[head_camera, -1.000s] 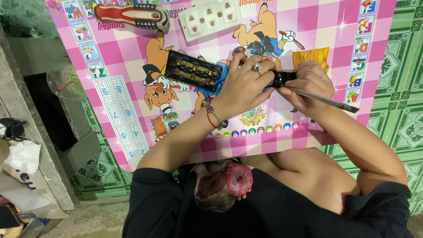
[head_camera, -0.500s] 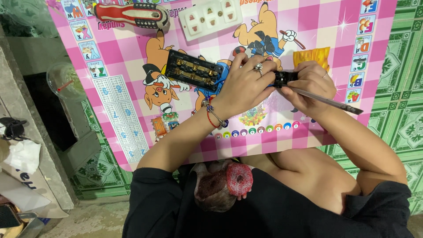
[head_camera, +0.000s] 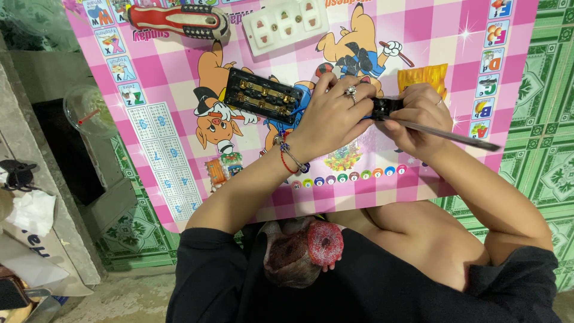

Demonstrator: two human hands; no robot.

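Observation:
My left hand [head_camera: 335,113], with a ring and a red bracelet, lies over a small black part [head_camera: 384,107] and pinches its left end. The same part is gripped from the other side by my right hand [head_camera: 418,110], which also holds a long thin metal tool [head_camera: 460,137] whose shaft points down to the right. Just left of my left hand lies a black socket base with brass strips [head_camera: 260,96]. Everything rests on a pink checked mat with cartoon pictures [head_camera: 179,119].
A white socket cover [head_camera: 287,21] and a red-handled screwdriver [head_camera: 179,18] lie at the mat's top. An orange see-through piece [head_camera: 424,75] sits above my right hand. Green patterned floor tiles [head_camera: 550,119] lie to the right, a concrete ledge with clutter [head_camera: 36,209] to the left.
The metal tool's far end has swung slightly to the right. Both hands stay on the small black part.

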